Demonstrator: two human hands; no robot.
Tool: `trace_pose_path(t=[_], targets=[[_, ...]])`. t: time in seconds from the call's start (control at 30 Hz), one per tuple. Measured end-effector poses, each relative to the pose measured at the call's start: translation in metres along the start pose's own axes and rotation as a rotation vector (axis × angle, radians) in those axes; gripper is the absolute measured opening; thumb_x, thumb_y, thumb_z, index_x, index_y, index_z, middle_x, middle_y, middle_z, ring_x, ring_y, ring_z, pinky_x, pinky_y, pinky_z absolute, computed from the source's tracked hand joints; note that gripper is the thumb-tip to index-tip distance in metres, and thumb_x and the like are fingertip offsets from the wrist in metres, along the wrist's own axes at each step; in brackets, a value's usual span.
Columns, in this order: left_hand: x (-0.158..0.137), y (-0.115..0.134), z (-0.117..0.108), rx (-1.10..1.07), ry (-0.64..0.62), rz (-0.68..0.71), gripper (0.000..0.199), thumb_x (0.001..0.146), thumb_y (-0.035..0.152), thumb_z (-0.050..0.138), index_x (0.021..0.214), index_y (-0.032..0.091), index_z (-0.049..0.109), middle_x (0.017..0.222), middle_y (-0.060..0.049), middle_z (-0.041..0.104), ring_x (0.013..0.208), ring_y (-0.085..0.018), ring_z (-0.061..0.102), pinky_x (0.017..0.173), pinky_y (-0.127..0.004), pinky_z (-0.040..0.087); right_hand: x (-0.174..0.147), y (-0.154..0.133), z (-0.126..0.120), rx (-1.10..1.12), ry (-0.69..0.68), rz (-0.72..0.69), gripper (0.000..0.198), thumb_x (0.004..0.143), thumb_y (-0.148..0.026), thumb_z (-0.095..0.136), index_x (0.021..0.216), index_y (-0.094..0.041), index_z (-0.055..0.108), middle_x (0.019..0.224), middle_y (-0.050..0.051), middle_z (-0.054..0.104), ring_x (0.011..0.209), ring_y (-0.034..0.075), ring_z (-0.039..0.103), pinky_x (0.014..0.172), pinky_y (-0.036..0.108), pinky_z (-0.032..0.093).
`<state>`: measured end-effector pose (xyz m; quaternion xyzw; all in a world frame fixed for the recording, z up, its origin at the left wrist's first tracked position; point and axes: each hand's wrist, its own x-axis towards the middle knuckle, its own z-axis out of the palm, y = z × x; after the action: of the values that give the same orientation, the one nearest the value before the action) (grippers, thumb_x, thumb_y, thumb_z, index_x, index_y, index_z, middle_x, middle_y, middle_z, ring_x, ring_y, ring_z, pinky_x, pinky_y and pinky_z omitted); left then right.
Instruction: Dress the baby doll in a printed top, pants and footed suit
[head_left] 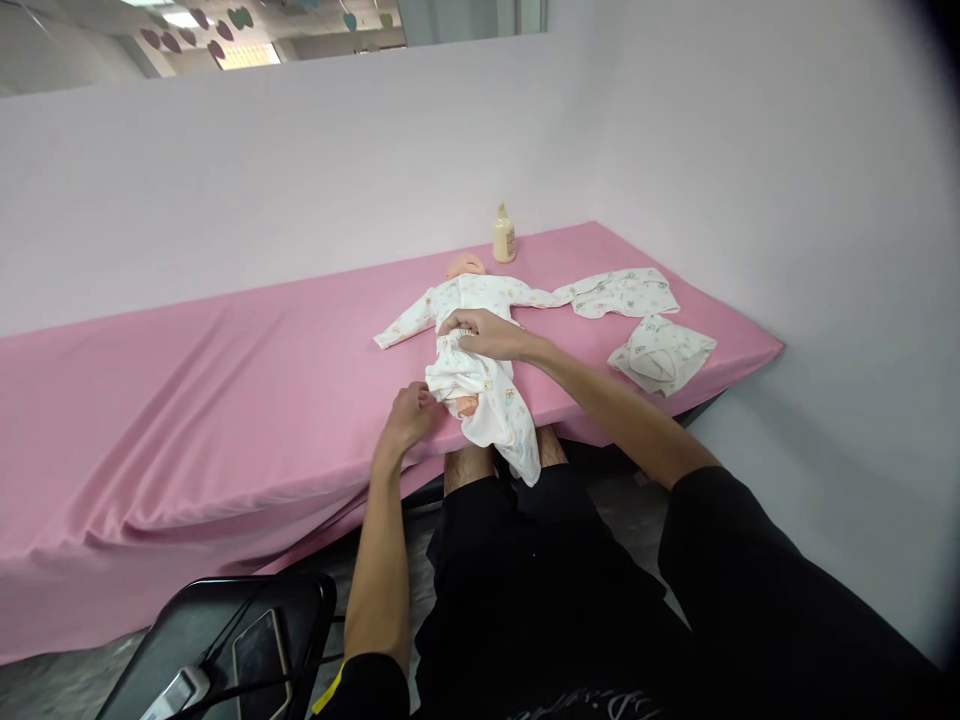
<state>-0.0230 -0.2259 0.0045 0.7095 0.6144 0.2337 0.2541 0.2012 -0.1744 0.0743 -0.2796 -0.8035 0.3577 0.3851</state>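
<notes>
A baby doll (pixel 466 265) lies on its back on the pink-covered table, its head toward the wall. It wears a white printed long-sleeved baby top (pixel 480 292) with the sleeves spread out. White baby pants (pixel 480 375) are bunched over its lower body, and one pant leg hangs over the table's front edge. A doll's foot (pixel 466 406) shows at the cloth's lower edge. My right hand (pixel 486 333) reaches across the doll's middle, thumb and fingers closed on the waistband. Beside the doll's legs, my left hand (pixel 412 412) has curled fingers at the side edge of the pants.
A pump bottle (pixel 503 236) stands by the wall behind the doll. Two white printed garments, one spread out (pixel 626 293) and one folded (pixel 661 354), lie to the right. The pink sheet (pixel 187 400) is wrinkled leftward. A black chair (pixel 202 600) holds a phone (pixel 261 660) and cables.
</notes>
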Motion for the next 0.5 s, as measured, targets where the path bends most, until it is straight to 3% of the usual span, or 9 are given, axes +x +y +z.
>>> trace_pose_path(t=[0.1,0.17,0.2,0.33,0.43,0.5], targets=[[0.002,0.022,-0.03,-0.308,0.001,0.097,0.045,0.087,0.034,0.06,0.129,0.02,0.054,0.136,-0.01,0.055,0.119,-0.023,0.055,0.096,-0.035,0.048,0.002,0.002,0.004,-0.017,-0.014,-0.033,0.032,0.073,-0.012,0.051,0.102,-0.016,0.063,0.111,0.006,0.065,0.108,0.019,0.058,0.099,0.037,0.043],[0.009,0.042,-0.044,-0.446,-0.011,0.202,0.044,0.088,0.038,0.062,0.128,0.021,0.055,0.136,-0.008,0.057,0.121,-0.021,0.055,0.099,-0.034,0.046,0.002,0.001,0.008,0.001,-0.002,-0.027,0.03,0.075,-0.013,0.052,0.104,-0.018,0.062,0.112,0.005,0.064,0.108,0.02,0.059,0.098,0.038,0.044],[0.014,0.052,-0.048,-0.466,-0.075,0.23,0.043,0.088,0.04,0.063,0.126,0.021,0.057,0.129,-0.008,0.061,0.115,-0.02,0.058,0.096,-0.033,0.047,0.001,0.0,0.01,0.02,0.012,-0.017,0.028,0.077,-0.014,0.053,0.104,-0.018,0.061,0.112,0.005,0.064,0.108,0.02,0.059,0.097,0.038,0.045],[0.031,0.069,-0.053,-0.373,-0.242,0.239,0.035,0.086,0.046,0.067,0.105,0.018,0.064,0.095,-0.005,0.066,0.085,-0.017,0.061,0.072,-0.028,0.047,-0.01,-0.001,0.01,0.123,0.001,0.112,0.03,0.081,-0.02,0.058,0.111,-0.022,0.057,0.103,0.002,0.064,0.096,0.017,0.06,0.084,0.032,0.049],[0.039,0.06,-0.056,-0.309,-0.279,0.258,0.032,0.086,0.049,0.066,0.093,0.017,0.066,0.093,-0.005,0.066,0.081,-0.015,0.059,0.07,-0.026,0.046,-0.024,0.006,-0.003,0.203,-0.126,0.286,0.035,0.086,-0.03,0.062,0.12,-0.023,0.054,0.095,0.001,0.065,0.085,0.016,0.059,0.074,0.029,0.047],[0.044,0.049,-0.061,-0.291,-0.289,0.257,0.033,0.087,0.05,0.065,0.09,0.017,0.066,0.093,-0.005,0.065,0.081,-0.014,0.059,0.071,-0.026,0.046,-0.032,0.015,-0.016,0.204,-0.184,0.363,0.035,0.089,-0.041,0.062,0.118,-0.021,0.056,0.101,0.003,0.066,0.089,0.017,0.059,0.076,0.029,0.046]])
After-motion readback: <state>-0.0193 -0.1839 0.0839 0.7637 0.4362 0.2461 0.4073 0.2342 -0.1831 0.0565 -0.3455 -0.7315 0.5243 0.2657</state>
